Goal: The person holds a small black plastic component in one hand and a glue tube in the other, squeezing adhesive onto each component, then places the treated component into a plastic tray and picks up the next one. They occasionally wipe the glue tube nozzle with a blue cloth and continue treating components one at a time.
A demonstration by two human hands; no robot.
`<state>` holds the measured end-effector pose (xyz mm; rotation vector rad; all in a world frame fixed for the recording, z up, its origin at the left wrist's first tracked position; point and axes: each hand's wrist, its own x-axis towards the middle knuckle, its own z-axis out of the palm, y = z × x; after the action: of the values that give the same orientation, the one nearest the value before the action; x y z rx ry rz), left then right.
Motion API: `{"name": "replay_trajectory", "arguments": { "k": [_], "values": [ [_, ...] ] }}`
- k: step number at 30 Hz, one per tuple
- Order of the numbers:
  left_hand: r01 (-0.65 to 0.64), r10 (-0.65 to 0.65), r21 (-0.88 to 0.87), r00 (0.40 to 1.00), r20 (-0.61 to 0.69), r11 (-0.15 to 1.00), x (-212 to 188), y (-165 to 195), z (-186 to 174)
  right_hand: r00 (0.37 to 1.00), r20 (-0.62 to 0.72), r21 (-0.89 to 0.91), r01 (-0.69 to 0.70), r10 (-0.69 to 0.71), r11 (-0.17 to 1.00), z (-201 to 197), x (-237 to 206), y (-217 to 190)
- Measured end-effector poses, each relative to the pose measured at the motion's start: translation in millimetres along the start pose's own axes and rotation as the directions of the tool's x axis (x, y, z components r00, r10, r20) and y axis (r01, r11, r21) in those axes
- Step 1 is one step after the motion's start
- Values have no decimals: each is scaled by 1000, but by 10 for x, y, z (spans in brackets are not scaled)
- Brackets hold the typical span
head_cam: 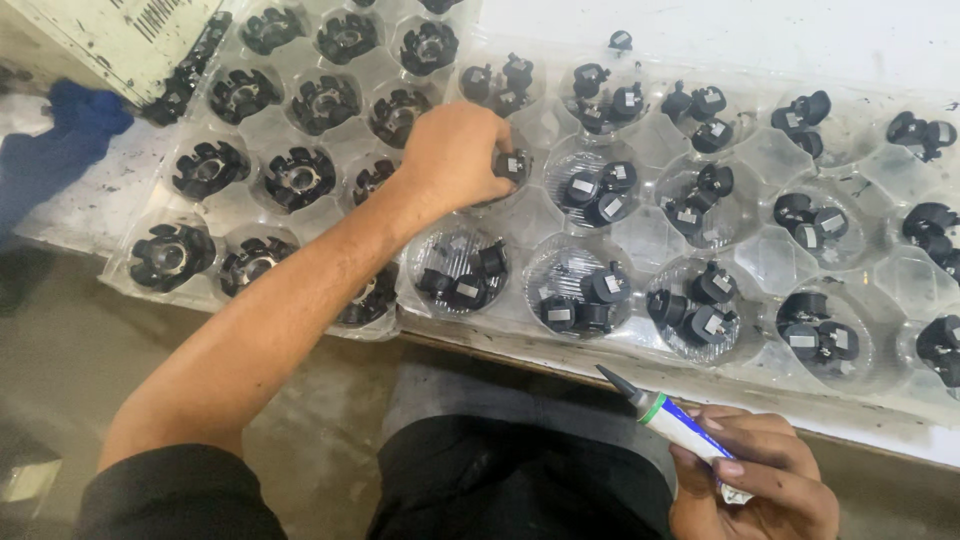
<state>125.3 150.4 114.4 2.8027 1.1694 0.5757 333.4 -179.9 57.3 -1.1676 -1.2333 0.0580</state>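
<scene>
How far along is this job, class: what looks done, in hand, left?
Done: cannot tell. The left clear tray holds ring-shaped black parts. In hand: the left hand grips a small black part; the right hand holds a nozzle-tipped tube. Left: the right tray's many parts.

I'm seeing a blue cloth (pixel 75 125) lying at the far left of the white desk (pixel 760 35), and a grey floor (pixel 60 340) showing below its edge.
</scene>
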Motion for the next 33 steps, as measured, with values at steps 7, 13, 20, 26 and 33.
{"name": "replay_trajectory", "arguments": {
  "k": [7,13,20,26,33],
  "values": [
    [-55,59,-169,998,19,984,440,295,-69,995,-8,-30,-101,101,994,-79,175,189],
    [-78,67,34,963,262,996,755,788,321,994,-25,-18,-105,105,994,-62,123,285],
    [-73,79,-185,997,27,980,554,811,160,984,-38,-87,-178,175,980,-403,-233,758],
    [142,-198,-941,977,82,308,-252,972,22,858,-39,257,-487,512,835,-988,-637,2077],
    [159,-551,-949,834,-19,273,-999,1044,343,391,498,321,-912,774,254,-1665,-1005,3301]
  ]
}}
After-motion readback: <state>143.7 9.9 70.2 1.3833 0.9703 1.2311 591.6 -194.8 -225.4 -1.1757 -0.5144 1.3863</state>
